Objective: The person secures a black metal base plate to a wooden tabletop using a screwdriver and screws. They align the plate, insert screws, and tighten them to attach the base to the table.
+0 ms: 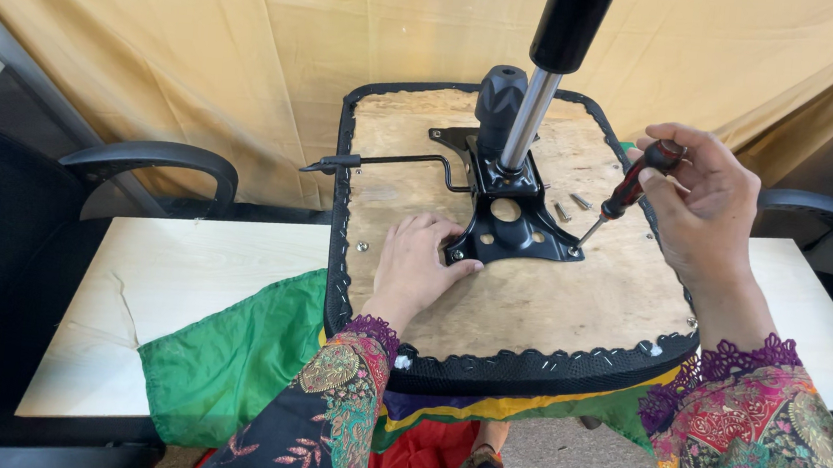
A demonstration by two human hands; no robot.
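Our right hand [705, 204] grips the red-black screwdriver [631, 188], tip at the right corner screw of the black bracket [508, 222], which sits mid on the upturned seat board [532, 294]. Left hand [419, 259], fingers flat and spread, presses the bracket's near-left corner. If tip sits crooked it may slip & scratch wood; loose screws [569, 207] just beyond could roll off.

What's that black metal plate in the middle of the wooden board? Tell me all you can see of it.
The plate is glossy black pressed metal with a large round hole and smaller ones. It lies flat on the upturned seat board. A chrome column rises from it, and a thin lever runs out to its left. The left hand presses its near corner; the screwdriver in the right hand meets a screw at its right corner.
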